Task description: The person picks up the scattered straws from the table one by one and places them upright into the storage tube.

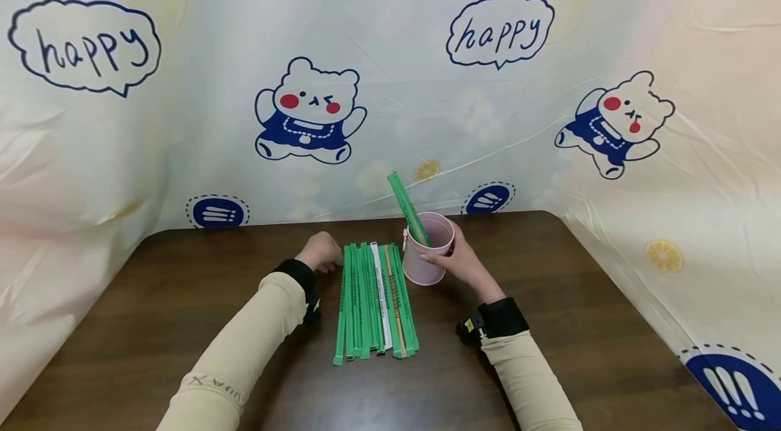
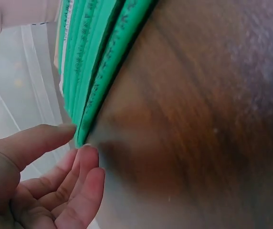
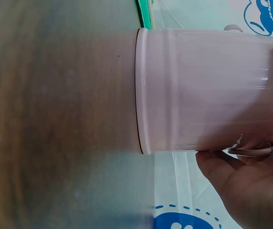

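Long, thin green paper-wrapped sticks (image 1: 360, 302) with dark print lie side by side on the table, one white and one tan among them. My left hand (image 1: 322, 252) is at the far end of the leftmost green wrapped stick (image 2: 105, 78); the left wrist view shows thumb and fingertips pinching its tip. A pink bucket (image 1: 424, 270) stands upright just right of the row. My right hand (image 1: 462, 259) grips it from the right, near the rim. Leaning inside the bucket and jutting above its rim is a green wrapped stick (image 1: 407, 206) with a tan strip along it.
The brown wooden table (image 1: 183, 295) ends at a printed curtain (image 1: 403, 106) behind and along both sides. In the right wrist view, the bucket's base rests on the tabletop (image 3: 69, 105). Each wrist wears a black strap with a small camera.
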